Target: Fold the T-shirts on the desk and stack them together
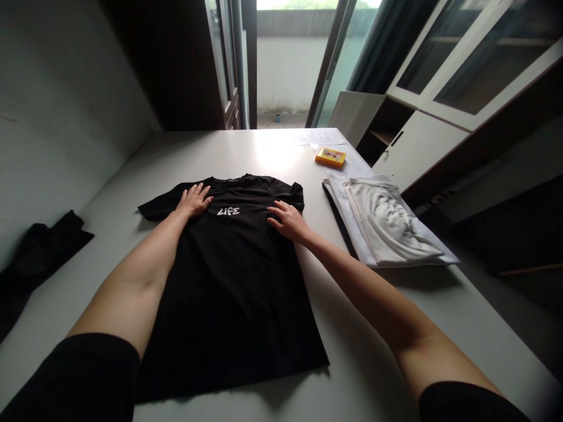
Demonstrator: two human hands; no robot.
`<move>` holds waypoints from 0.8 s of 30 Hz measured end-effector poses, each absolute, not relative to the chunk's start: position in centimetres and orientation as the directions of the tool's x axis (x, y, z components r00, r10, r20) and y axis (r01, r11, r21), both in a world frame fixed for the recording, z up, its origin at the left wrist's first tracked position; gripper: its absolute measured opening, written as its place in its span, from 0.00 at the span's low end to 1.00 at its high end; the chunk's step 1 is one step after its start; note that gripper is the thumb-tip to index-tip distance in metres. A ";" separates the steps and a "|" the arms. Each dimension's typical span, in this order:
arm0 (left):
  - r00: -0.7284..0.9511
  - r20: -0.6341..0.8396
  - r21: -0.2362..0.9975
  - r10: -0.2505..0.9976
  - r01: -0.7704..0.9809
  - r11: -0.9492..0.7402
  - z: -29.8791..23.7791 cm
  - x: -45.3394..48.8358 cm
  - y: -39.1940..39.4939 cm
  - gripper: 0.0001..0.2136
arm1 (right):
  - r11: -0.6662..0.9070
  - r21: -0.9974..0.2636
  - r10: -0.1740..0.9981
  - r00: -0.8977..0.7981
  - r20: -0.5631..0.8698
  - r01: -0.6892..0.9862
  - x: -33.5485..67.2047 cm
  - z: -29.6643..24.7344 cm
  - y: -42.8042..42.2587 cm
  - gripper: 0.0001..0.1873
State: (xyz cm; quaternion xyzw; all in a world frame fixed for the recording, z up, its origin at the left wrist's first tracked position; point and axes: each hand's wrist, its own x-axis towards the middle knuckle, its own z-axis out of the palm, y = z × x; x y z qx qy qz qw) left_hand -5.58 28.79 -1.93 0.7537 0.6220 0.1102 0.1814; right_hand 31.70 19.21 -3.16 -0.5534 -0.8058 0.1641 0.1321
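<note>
A black T-shirt (pixel 237 305) lies spread out on the white table (pixel 193 152), its collar at the far end and its hem towards me. White lettering on its chest appears upside down from here. My left hand (pixel 194 200) rests flat on the upper left of the shirt near the sleeve, fingers spread. On the upper right side, below the other sleeve, my right hand (pixel 287 220) touches the cloth with its fingers stretched out. That right sleeve looks slightly bunched. Neither hand grips any fabric.
To the right sits a stack of folded clothes (pixel 387 225), mostly white. Behind it are a yellow-orange box (pixel 330 157) and some papers (pixel 319 137). Dark cloth (pixel 39 252) lies at the left by the wall. Cabinets (pixel 426 140) stand beyond the table's right edge.
</note>
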 end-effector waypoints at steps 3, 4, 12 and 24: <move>0.260 0.026 0.425 0.965 0.871 -0.246 -1.1 -3.7 26.9 0.22 | 0.272 -0.376 0.961 -0.269 0.062 0.886 33.8 -3.7 18.1 0.25; 0.304 0.047 0.428 0.951 0.855 -0.295 -1.0 -2.2 25.6 0.21 | 0.235 -0.372 0.972 -0.223 0.074 0.898 34.3 -3.9 18.3 0.24; 0.936 0.044 0.482 0.349 0.286 -0.828 1.7 11.7 2.4 0.32 | 0.075 -0.443 0.993 -0.027 0.113 0.893 35.6 -4.9 21.2 0.23; 0.983 0.001 0.522 0.186 0.158 -0.838 6.7 9.5 -7.7 0.32 | -0.238 -0.313 0.961 0.270 0.064 0.920 37.2 -4.5 24.3 0.36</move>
